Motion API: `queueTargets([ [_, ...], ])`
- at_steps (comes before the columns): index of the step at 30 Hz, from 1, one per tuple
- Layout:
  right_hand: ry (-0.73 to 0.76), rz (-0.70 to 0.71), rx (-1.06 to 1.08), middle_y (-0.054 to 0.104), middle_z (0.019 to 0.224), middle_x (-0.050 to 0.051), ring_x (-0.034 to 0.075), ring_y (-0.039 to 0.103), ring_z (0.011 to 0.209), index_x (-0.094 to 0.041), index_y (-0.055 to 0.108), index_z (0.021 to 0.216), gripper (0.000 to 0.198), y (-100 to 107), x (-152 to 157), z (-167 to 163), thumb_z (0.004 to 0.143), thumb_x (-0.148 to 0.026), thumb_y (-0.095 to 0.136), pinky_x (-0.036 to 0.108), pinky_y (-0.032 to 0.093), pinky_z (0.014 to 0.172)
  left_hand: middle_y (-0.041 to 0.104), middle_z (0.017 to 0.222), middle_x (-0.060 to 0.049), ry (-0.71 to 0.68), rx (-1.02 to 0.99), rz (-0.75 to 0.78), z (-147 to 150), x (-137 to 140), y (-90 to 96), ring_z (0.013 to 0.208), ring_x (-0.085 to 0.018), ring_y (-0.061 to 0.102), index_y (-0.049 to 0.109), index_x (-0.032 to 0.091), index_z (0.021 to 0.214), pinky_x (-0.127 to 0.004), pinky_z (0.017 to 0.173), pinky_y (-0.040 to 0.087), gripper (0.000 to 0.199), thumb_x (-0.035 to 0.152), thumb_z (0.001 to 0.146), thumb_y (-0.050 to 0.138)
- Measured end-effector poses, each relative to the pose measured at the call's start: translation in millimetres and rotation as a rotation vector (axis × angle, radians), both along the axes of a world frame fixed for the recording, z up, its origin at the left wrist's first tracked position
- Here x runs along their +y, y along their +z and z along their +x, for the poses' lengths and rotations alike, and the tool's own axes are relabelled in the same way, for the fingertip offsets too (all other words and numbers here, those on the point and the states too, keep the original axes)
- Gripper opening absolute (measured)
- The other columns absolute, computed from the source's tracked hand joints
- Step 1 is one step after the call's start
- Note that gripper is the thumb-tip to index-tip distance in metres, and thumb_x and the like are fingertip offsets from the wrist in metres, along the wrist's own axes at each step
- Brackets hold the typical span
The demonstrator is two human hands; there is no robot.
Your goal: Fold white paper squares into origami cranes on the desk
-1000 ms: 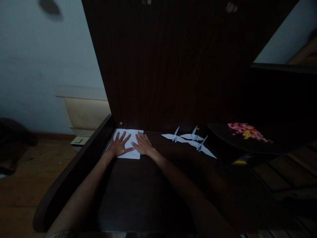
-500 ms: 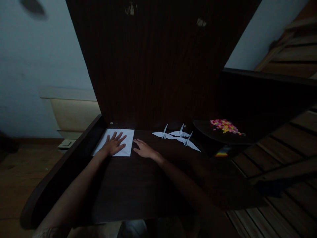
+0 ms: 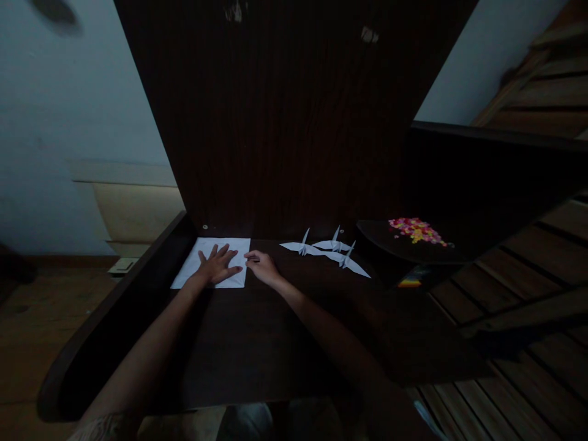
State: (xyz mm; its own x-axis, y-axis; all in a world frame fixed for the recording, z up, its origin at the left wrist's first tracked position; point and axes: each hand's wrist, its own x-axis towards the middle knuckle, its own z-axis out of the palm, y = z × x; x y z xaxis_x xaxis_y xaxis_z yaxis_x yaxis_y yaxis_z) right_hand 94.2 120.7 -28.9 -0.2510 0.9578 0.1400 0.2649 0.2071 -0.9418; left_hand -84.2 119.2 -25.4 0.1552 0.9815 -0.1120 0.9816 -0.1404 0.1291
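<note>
Near the back left of the dark wooden desk lies a white square sheet of paper (image 3: pixel 186 275). My left hand (image 3: pixel 215 267) rests flat on it with the fingers spread. At the sheet's right edge, my right hand (image 3: pixel 263 267) has its fingers bent and closed in a pinch on the paper's border. To the right of that hand stand three folded white paper cranes with wings outstretched: one crane (image 3: pixel 302 248) on the left, another crane (image 3: pixel 335 245) behind, and a third crane (image 3: pixel 345 262) in front.
A curved dark shelf (image 3: pixel 376 239) on the right bears a pile of small pink, red and yellow pieces (image 3: pixel 417 230). A tall dark panel (image 3: pixel 289 122) rises behind the desk (image 3: pixel 239 349). The desk's raised left side (image 3: pixel 114 312) runs beside my left forearm.
My right hand has moved slightly left to the sheet's edge, and its fingers have curled from outstretched into a pinch. My left hand stays on the sheet, shifted slightly right.
</note>
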Motion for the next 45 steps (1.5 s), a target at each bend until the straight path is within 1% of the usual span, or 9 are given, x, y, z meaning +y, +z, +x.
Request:
queueTargets([
  [7,-0.160,0.515,-0.279,0.068,0.104,0.005,0.019,0.058,0.104,-0.020,0.068,0.088,0.017,67,7,92,0.084,-0.015,0.053,0.038,0.041,0.097,0.020,0.157,-0.010,0.070,-0.034,0.077,10,6,-10.3,0.142,-0.047,0.008,0.036,0.028,0.145,-0.079,0.099,0.003,0.077,0.073,0.083,0.029],
  [11,-0.298,0.425,-0.711,0.065,0.102,0.011,0.024,0.058,0.099,-0.016,0.068,0.095,0.023,81,16,140,0.078,-0.032,0.065,0.036,0.044,0.087,0.014,0.158,-0.008,0.083,-0.033,0.037,8,10,-8.9,0.141,-0.048,0.005,0.022,0.030,0.150,-0.079,0.098,-0.001,0.085,0.077,0.079,0.031],
  [16,-0.215,0.224,-0.909,0.069,0.095,0.008,0.022,0.063,0.088,-0.018,0.067,0.104,0.030,59,15,155,0.077,-0.029,0.067,0.028,0.044,0.072,0.023,0.156,-0.012,0.041,-0.032,0.132,9,7,-4.6,0.141,-0.047,0.011,0.027,0.025,0.149,-0.077,0.101,0.002,0.079,0.070,0.084,0.030],
  [21,-0.222,0.238,-0.814,0.072,0.086,0.007,0.019,0.065,0.082,-0.017,0.071,0.094,0.023,51,16,156,0.075,-0.010,0.061,0.025,0.044,0.071,0.035,0.150,-0.016,-0.031,-0.129,0.424,18,-2,1.9,0.141,-0.040,0.020,0.039,0.017,0.143,-0.070,0.107,0.009,0.060,0.047,0.092,0.032],
  [26,-0.193,0.278,-0.566,0.070,0.077,0.006,0.016,0.063,0.071,-0.014,0.072,0.085,0.020,66,9,156,0.070,-0.007,0.060,0.026,0.045,0.068,0.040,0.147,-0.018,-0.154,-0.477,0.555,43,-18,12.3,0.138,-0.034,0.032,0.038,0.014,0.140,-0.057,0.110,0.025,0.061,0.040,0.086,0.049],
  [31,0.030,0.037,-0.014,0.068,0.072,0.001,0.012,0.058,0.062,-0.016,0.070,0.080,0.016,77,-14,143,0.066,-0.013,0.063,0.024,0.046,0.062,0.036,0.150,-0.014,-0.267,-0.878,0.431,81,-46,34.0,0.137,-0.030,0.035,0.033,0.021,0.144,-0.050,0.113,0.027,0.081,0.044,0.075,0.069],
  [35,0.172,-0.136,0.247,0.068,0.070,0.001,0.010,0.057,0.059,-0.016,0.071,0.083,0.019,84,-34,133,0.065,-0.021,0.070,0.024,0.046,0.060,0.045,0.144,-0.013,-0.342,-1.235,0.245,97,-62,52.6,0.132,-0.029,0.043,0.052,0.020,0.129,-0.045,0.110,0.033,0.061,0.041,0.075,0.071],
  [39,0.215,-0.183,0.341,0.069,0.077,0.002,0.009,0.056,0.062,-0.017,0.073,0.087,0.025,92,-47,129,0.063,-0.019,0.073,0.022,0.044,0.058,0.052,0.138,-0.016,-0.271,-1.466,0.174,101,-71,65.9,0.119,-0.029,0.055,0.061,0.016,0.112,-0.042,0.097,0.046,0.049,0.042,0.071,0.074],
  [45,0.175,-0.187,0.260,0.069,0.077,0.001,0.008,0.052,0.058,-0.016,0.072,0.092,0.029,95,-56,123,0.064,-0.020,0.073,0.020,0.039,0.054,0.068,0.110,-0.010,-0.064,-1.533,0.120,103,-83,77.3,0.089,-0.021,0.066,0.062,0.016,0.110,-0.031,0.077,0.053,0.054,0.044,0.066,0.077],
])
